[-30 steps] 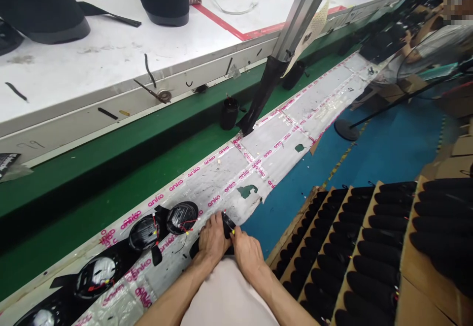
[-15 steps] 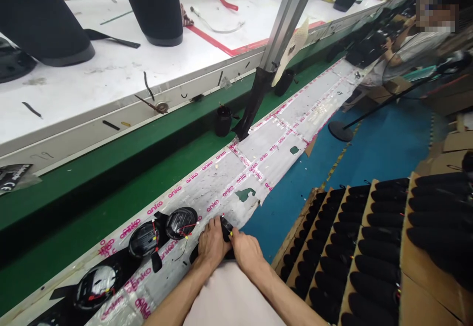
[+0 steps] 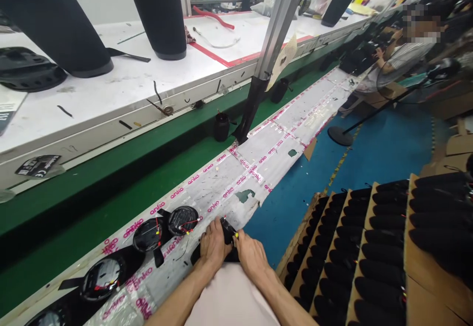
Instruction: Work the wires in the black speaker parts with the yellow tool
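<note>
Close to my body, a black speaker-like housing (image 3: 227, 229) lies at the front edge of the taped bench, largely covered by my hands. My left hand (image 3: 213, 243) is closed over its left side. On the other side my right hand (image 3: 251, 253) is closed, its fingertips pinching a small yellow wire connector (image 3: 236, 236) against the housing. To the left sit several similar black units, among them a round-ended one (image 3: 183, 219) and another (image 3: 148, 235), with red wires and small connectors on top.
A metal post (image 3: 271, 35) wrapped in black rises beyond the narrow bench (image 3: 266, 144). Tall black cylinders (image 3: 157, 16) stand on the white table behind. At right, cardboard dividers (image 3: 369, 208) hold rows of black cylinders. A co-worker (image 3: 399, 50) sits farther along, near a fan stand (image 3: 340, 136).
The camera view has shifted slightly. Both hands keep nearly the same grip on the housing, and the right fingertips stay at the yellow connector.
</note>
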Demonstrator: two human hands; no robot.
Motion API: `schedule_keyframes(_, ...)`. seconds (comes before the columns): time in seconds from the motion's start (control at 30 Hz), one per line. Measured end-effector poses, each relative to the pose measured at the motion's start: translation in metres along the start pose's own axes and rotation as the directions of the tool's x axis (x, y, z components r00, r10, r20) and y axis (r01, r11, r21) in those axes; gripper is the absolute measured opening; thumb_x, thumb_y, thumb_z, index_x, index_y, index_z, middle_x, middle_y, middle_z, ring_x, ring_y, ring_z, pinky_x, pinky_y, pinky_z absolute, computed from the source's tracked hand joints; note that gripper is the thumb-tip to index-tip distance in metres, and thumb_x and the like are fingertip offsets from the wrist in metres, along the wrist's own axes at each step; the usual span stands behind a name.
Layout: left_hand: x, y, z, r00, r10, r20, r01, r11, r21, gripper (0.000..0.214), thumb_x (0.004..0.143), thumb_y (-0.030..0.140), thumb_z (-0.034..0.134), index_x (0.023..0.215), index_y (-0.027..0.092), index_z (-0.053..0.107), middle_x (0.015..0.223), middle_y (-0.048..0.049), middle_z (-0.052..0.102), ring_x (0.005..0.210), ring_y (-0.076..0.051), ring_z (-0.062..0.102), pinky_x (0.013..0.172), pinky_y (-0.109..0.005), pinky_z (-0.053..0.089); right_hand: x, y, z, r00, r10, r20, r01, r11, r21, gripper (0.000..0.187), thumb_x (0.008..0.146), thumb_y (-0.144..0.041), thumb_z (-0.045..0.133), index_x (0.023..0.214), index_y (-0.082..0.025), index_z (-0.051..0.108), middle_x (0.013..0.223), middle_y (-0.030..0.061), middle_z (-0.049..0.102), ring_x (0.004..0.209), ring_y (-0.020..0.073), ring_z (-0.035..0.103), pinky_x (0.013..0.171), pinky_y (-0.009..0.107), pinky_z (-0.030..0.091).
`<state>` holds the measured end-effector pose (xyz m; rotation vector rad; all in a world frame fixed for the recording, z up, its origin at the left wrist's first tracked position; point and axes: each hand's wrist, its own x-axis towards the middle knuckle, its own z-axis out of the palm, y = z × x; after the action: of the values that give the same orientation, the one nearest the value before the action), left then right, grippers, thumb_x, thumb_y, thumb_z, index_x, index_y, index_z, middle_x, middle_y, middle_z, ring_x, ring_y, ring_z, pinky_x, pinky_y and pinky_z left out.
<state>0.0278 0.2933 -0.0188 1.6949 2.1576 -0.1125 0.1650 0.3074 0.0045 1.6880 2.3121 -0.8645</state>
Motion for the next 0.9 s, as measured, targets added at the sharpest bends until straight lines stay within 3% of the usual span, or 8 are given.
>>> schedule_keyframes(0.27, -0.002, 0.005, -0.001, 1.0, 0.02, -0.005, -0.019, 0.998, 0.056, 0.069, 0.076, 0.021, 0.066, 0.14, 0.006, 0.043, 0.122, -0.0184, 0.062, 0.111, -0.032, 0.062, 0.088, -0.041, 0.053, 0.002, -0.008, -0.006, 0.998, -0.006, 0.069, 0.007, 1.0, -0.014, 0.028, 0.105, -0.025, 0.034, 0.112, -0.015, 0.06, 0.096, 0.0129, 0.076, 0.088, 0.0241, 0.075, 0.072, 0.03, 0.049)
schedule_keyframes(0.6, -0.002, 0.006, -0.003, 1.0, 0.013, 0.014, -0.014, 0.998, 0.063, 0.064, 0.08, 0.02, 0.062, 0.14, 0.009, 0.043, 0.122, -0.0174, 0.062, 0.11, -0.031, 0.062, 0.089, -0.04, 0.052, 0.006, -0.017, -0.009, 0.992, 0.05, 0.119, -0.045, 0.998, -0.04, 0.031, 0.104, -0.02, 0.033, 0.117, -0.012, 0.059, 0.096, 0.0167, 0.076, 0.092, 0.0278, 0.075, 0.073, 0.033, 0.052)
schedule_keyframes(0.9, 0.002, 0.008, -0.007, 0.998, 0.011, 0.066, -0.013, 0.999, 0.037, 0.062, 0.081, 0.016, 0.059, 0.14, 0.006, 0.043, 0.125, -0.0193, 0.061, 0.112, -0.033, 0.061, 0.093, -0.042, 0.051, 0.015, -0.017, -0.022, 0.986, 0.002, 0.164, 0.003, 1.0, -0.029, 0.029, 0.101, -0.018, 0.038, 0.115, -0.01, 0.063, 0.093, 0.0174, 0.077, 0.09, 0.0294, 0.075, 0.073, 0.034, 0.052)
